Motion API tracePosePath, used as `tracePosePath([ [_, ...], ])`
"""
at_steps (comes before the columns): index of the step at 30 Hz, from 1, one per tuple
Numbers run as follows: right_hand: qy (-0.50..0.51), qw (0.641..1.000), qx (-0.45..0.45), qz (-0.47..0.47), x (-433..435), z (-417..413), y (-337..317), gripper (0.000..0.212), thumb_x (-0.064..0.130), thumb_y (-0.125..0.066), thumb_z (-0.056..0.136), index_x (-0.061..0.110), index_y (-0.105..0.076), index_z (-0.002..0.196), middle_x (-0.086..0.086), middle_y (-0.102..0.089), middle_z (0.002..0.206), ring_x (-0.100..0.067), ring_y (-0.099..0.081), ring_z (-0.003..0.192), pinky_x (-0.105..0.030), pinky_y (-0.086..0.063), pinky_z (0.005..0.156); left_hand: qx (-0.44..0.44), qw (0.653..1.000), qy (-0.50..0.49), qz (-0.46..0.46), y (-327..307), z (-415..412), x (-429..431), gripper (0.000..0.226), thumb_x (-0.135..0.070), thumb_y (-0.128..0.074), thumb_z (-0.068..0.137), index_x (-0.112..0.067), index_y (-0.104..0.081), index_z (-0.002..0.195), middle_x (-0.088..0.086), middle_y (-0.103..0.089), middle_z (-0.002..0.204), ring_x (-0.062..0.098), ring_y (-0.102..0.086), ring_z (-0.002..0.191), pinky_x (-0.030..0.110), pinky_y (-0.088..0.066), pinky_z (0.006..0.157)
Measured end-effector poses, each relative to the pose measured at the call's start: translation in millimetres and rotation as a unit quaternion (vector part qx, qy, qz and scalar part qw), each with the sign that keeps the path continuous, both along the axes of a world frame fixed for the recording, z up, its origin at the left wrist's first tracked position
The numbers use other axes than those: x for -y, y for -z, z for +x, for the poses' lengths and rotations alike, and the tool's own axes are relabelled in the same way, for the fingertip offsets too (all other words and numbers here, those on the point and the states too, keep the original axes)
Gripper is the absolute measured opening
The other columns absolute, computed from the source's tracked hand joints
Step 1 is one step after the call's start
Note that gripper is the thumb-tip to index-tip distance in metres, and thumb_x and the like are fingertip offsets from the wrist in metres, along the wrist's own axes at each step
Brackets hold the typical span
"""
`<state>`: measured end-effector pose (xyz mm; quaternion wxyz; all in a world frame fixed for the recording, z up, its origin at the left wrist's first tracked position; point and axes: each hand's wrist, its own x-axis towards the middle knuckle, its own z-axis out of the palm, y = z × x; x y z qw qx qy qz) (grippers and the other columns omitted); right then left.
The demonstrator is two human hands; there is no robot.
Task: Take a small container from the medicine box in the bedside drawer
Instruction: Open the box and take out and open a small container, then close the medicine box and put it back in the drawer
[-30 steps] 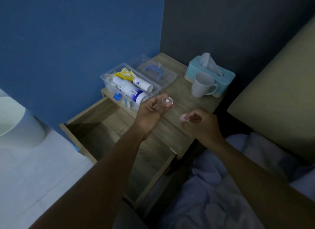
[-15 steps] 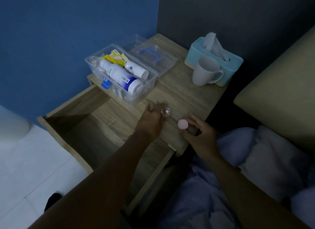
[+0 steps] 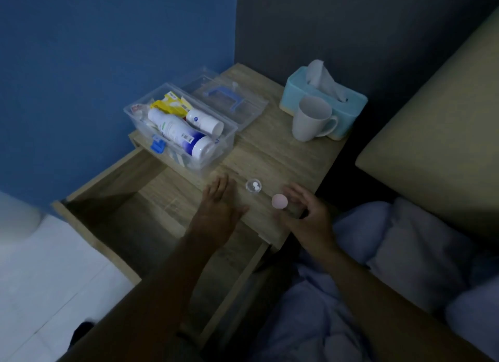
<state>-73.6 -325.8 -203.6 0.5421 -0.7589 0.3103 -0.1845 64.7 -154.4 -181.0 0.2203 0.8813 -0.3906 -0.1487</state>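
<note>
open wooden drawer (image 3: 113, 199): pulled out to the left of the left hand, under that forearm; its inside is dark.
clear plastic medicine box (image 3: 181, 129): up and left of the left hand on the wooden bedside table (image 3: 286, 156), lid off, with white bottles and a yellow packet lying in it.
clear box lid with blue handle (image 3: 226, 100): just behind the medicine box, well beyond both hands.
left hand (image 3: 220, 202): flat, palm down on the table's near edge, fingers spread, holding nothing.
small round clear container (image 3: 253, 185): on the table between the two hands, just right of the left fingertips and apart from them; two white pills show inside.
small round pink cap (image 3: 279, 201): on the table right of the container, just beside the right hand's fingers; i cannot tell whether they touch it.
right hand (image 3: 305, 216): loosely curled, fingers apart, gripping nothing.
white mug (image 3: 312, 121): far beyond the right hand, against the teal tissue box (image 3: 324, 97).
pale blue bedding (image 3: 378, 253): under and right of the right forearm.
</note>
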Motion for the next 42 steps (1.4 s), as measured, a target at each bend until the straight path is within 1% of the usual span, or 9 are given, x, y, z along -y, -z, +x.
tracePosePath([
  [4, 0.065, 0.998, -0.024, 0.000, 17.3, 17.5, -24.9, 0.053, 0.044, -0.070, 0.063, 0.039, -0.067, 0.116, 0.003, -0.074, 0.105, -0.010, -0.070, 0.093, -0.021, -0.054, 0.079, 0.056, 0.994, 0.010, 0.098, 0.0, -4.8, -2.9, 0.072, -0.049, -0.031, 0.099, -0.008, -0.011, 0.154, 0.014, -0.005, 0.163, 0.025, -0.004, 0.151, 0.040, -0.006, 0.123],
  [8, 0.040, 0.986, -0.035, -0.160, 51.7, 42.3, -59.1, 0.043, 0.013, -0.061, 0.084, 0.017, -0.063, 0.127, -0.004, -0.068, 0.121, -0.019, -0.064, 0.110, -0.026, -0.049, 0.094, 0.062, 0.983, 0.031, 0.169, -5.9, -4.1, 3.9, 0.071, -0.045, -0.029, 0.100, -0.005, -0.004, 0.154, 0.018, 0.000, 0.162, 0.028, -0.001, 0.151, 0.042, -0.008, 0.123],
  [11, 0.002, 0.964, -0.053, -0.261, 78.3, 65.1, -80.5, 0.045, 0.008, -0.060, 0.090, 0.008, -0.053, 0.135, -0.013, -0.056, 0.136, -0.025, -0.051, 0.128, -0.036, -0.043, 0.107, 0.071, 0.979, 0.050, 0.185, -6.9, -2.0, 4.1, 0.072, -0.044, -0.029, 0.100, -0.003, -0.003, 0.154, 0.020, 0.001, 0.162, 0.030, -0.001, 0.150, 0.042, -0.010, 0.123],
  [13, -0.016, 0.947, -0.090, -0.309, 96.4, 81.2, -89.6, 0.057, 0.012, -0.061, 0.091, 0.005, -0.042, 0.144, -0.016, -0.045, 0.148, -0.028, -0.040, 0.140, -0.046, -0.037, 0.115, 0.080, 0.978, 0.049, 0.184, -5.5, -1.5, 4.2, 0.072, -0.045, -0.029, 0.100, -0.002, -0.004, 0.153, 0.020, 0.000, 0.162, 0.030, -0.003, 0.150, 0.042, -0.010, 0.123],
  [17, -0.026, 0.914, -0.211, -0.345, 128.1, 110.6, -94.2, 0.093, 0.028, -0.064, 0.090, 0.009, -0.005, 0.159, -0.009, -0.002, 0.168, -0.028, 0.001, 0.155, -0.046, -0.008, 0.125, 0.075, 0.981, 0.036, 0.177, 0.8, -0.7, 6.6, 0.073, -0.046, -0.029, 0.099, -0.004, -0.003, 0.154, 0.019, 0.001, 0.162, 0.029, -0.002, 0.150, 0.041, -0.010, 0.123],
  [20, -0.030, 0.898, -0.268, -0.347, 141.8, 127.0, -91.4, 0.107, 0.039, -0.068, 0.085, 0.009, 0.004, 0.158, -0.009, 0.004, 0.168, -0.028, 0.007, 0.155, -0.046, -0.003, 0.125, 0.066, 0.983, 0.035, 0.171, 3.2, 0.0, 7.3, 0.074, -0.045, -0.032, 0.099, -0.005, -0.002, 0.154, 0.018, 0.002, 0.162, 0.028, -0.001, 0.150, 0.041, -0.009, 0.123],
  [25, -0.042, 0.895, -0.270, -0.354, 146.5, 139.2, -79.2, 0.104, 0.040, -0.072, 0.084, 0.005, -0.007, 0.157, -0.013, -0.008, 0.167, -0.029, 0.002, 0.155, -0.045, -0.010, 0.125, 0.071, 0.985, 0.037, 0.155, 5.9, 1.2, 4.8, 0.074, -0.045, -0.033, 0.099, -0.005, -0.002, 0.154, 0.018, 0.002, 0.162, 0.029, -0.001, 0.150, 0.040, -0.008, 0.123],
  [34, -0.067, 0.880, -0.240, -0.404, 141.6, 141.6, -96.4, 0.103, 0.030, -0.089, 0.066, 0.006, -0.033, 0.149, -0.014, -0.036, 0.148, -0.033, -0.037, 0.136, -0.042, -0.037, 0.109, 0.068, 0.985, 0.038, 0.155, 16.7, 5.3, 4.5, 0.077, -0.049, -0.032, 0.096, -0.007, -0.001, 0.153, 0.016, 0.001, 0.162, 0.029, -0.002, 0.150, 0.044, -0.014, 0.122],
  [42, -0.142, 0.889, -0.197, -0.389, 95.4, 125.7, -123.9, 0.101, 0.042, -0.093, 0.053, 0.010, -0.049, 0.139, -0.006, -0.041, 0.135, -0.029, -0.041, 0.124, -0.045, -0.042, 0.103, 0.044, 0.985, 0.025, 0.166, 6.7, 2.4, 8.8, 0.074, -0.044, -0.034, 0.099, -0.006, -0.002, 0.154, 0.017, 0.003, 0.162, 0.029, 0.000, 0.150, 0.041, -0.009, 0.122],
])
